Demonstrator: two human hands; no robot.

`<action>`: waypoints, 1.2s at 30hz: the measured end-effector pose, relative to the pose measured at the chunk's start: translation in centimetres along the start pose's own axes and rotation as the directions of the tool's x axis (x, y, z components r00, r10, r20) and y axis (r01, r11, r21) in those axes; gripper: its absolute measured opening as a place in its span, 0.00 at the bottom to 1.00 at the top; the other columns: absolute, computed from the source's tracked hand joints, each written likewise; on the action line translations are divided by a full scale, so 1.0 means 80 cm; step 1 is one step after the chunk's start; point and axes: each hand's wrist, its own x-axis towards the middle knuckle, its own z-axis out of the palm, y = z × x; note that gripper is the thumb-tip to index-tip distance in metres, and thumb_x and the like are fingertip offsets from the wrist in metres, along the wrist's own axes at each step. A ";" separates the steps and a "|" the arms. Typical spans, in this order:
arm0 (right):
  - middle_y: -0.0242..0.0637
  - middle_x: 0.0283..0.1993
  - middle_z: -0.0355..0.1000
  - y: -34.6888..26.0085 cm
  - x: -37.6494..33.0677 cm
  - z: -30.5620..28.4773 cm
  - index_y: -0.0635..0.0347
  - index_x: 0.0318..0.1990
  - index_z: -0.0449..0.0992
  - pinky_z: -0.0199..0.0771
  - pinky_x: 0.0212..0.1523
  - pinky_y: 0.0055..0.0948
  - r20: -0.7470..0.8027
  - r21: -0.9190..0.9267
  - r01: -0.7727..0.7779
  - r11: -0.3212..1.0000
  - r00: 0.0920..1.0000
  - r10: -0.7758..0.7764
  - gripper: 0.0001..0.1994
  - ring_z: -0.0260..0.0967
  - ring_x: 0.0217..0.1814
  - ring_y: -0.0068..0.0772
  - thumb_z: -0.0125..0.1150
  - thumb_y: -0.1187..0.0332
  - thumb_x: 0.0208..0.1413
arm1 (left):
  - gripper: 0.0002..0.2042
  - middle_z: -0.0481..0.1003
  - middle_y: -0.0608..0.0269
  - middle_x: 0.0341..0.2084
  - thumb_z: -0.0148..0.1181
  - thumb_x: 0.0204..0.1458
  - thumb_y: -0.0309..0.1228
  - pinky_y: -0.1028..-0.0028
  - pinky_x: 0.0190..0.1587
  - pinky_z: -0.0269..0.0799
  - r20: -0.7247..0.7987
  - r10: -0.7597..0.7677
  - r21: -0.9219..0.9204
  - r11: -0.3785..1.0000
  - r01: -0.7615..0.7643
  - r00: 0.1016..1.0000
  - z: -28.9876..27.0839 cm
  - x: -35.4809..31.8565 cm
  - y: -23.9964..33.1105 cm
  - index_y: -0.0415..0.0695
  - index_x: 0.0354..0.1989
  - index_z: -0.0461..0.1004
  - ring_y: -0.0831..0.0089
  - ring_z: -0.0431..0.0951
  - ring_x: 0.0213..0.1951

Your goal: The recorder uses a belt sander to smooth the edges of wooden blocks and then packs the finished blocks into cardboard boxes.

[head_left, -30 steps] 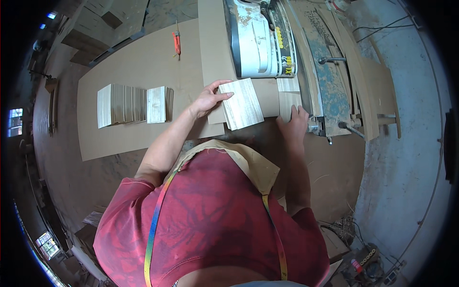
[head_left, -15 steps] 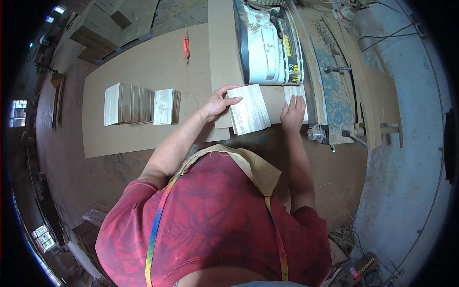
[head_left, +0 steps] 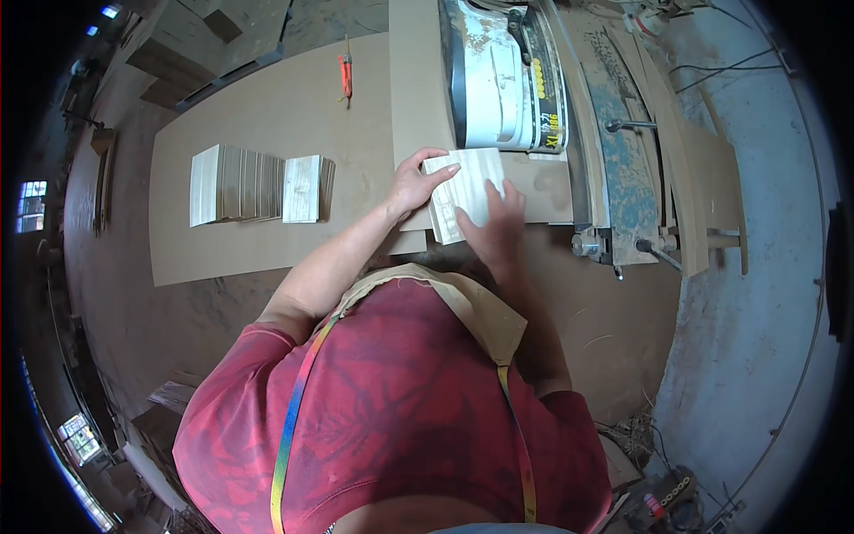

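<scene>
1 board [head_left: 471, 182] partly behind right fingers [head_left: 511, 198]

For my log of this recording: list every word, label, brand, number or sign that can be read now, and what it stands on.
White machine: large yellow lettering low on its black side strip; legible in part, but I won't copy it out.
Same strip: a column of small yellow characters, too small to read.
Rainbow strap: any marks are too small to read.
Wooden pieces in the left hand: no lettering visible.
</scene>
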 end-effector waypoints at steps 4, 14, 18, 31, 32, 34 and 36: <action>0.61 0.66 0.70 0.063 -0.035 -0.014 0.67 0.63 0.76 0.77 0.61 0.55 -0.019 -0.074 -0.149 0.986 0.989 0.148 0.33 0.70 0.62 0.64 0.78 0.60 0.51 | 0.21 0.82 0.56 0.52 0.73 0.63 0.26 0.73 0.49 0.83 0.060 -0.026 -0.055 0.998 0.030 0.998 -0.016 0.000 0.004 0.43 0.64 0.78 0.71 0.84 0.44; 0.61 0.66 0.72 0.184 0.005 0.068 0.71 0.64 0.77 0.75 0.65 0.53 -0.178 -0.332 -0.054 0.942 0.984 -0.006 0.27 0.70 0.65 0.66 0.72 0.65 0.60 | 0.21 0.82 0.57 0.47 0.73 0.63 0.25 0.73 0.51 0.83 0.265 -0.031 -0.134 0.989 0.068 0.964 -0.052 -0.004 0.008 0.41 0.64 0.77 0.71 0.84 0.44; 0.61 0.67 0.72 0.158 0.041 0.071 0.72 0.64 0.77 0.77 0.65 0.55 -0.151 -0.074 -0.109 0.991 0.984 0.097 0.27 0.71 0.65 0.68 0.73 0.64 0.61 | 0.21 0.83 0.58 0.48 0.74 0.63 0.27 0.74 0.50 0.83 0.149 -0.007 -0.124 0.992 0.026 0.989 -0.023 0.009 -0.006 0.43 0.64 0.78 0.73 0.83 0.45; 0.60 0.69 0.68 0.088 -0.058 -0.033 0.71 0.66 0.74 0.76 0.63 0.55 0.096 -0.158 -0.235 0.959 0.963 0.252 0.37 0.70 0.63 0.68 0.78 0.58 0.53 | 0.26 0.83 0.59 0.50 0.76 0.58 0.23 0.75 0.53 0.81 0.157 0.028 -0.077 0.997 -0.016 0.987 -0.035 0.002 -0.014 0.43 0.66 0.78 0.74 0.83 0.47; 0.59 0.68 0.69 0.099 -0.062 -0.037 0.71 0.65 0.74 0.76 0.64 0.56 0.097 -0.179 -0.286 0.942 0.947 0.306 0.35 0.70 0.63 0.68 0.77 0.59 0.53 | 0.27 0.83 0.59 0.51 0.76 0.57 0.22 0.75 0.53 0.81 0.204 0.017 -0.098 0.995 0.003 0.979 -0.042 -0.001 -0.010 0.43 0.66 0.78 0.74 0.83 0.47; 0.59 0.67 0.70 0.125 -0.054 -0.021 0.71 0.64 0.75 0.76 0.64 0.55 0.022 -0.237 -0.220 0.946 0.973 0.232 0.33 0.70 0.63 0.67 0.76 0.60 0.54 | 0.27 0.82 0.59 0.52 0.76 0.58 0.21 0.75 0.54 0.82 0.256 0.013 -0.105 0.994 0.015 0.967 -0.058 0.001 0.000 0.43 0.67 0.77 0.73 0.82 0.48; 0.57 0.64 0.73 0.154 -0.042 0.009 0.70 0.62 0.77 0.76 0.64 0.52 -0.101 -0.367 -0.105 0.924 0.992 0.072 0.29 0.72 0.63 0.66 0.75 0.62 0.57 | 0.28 0.82 0.58 0.53 0.75 0.58 0.19 0.74 0.55 0.82 0.355 -0.008 -0.117 0.992 0.053 0.935 -0.068 0.002 0.009 0.43 0.68 0.76 0.72 0.82 0.50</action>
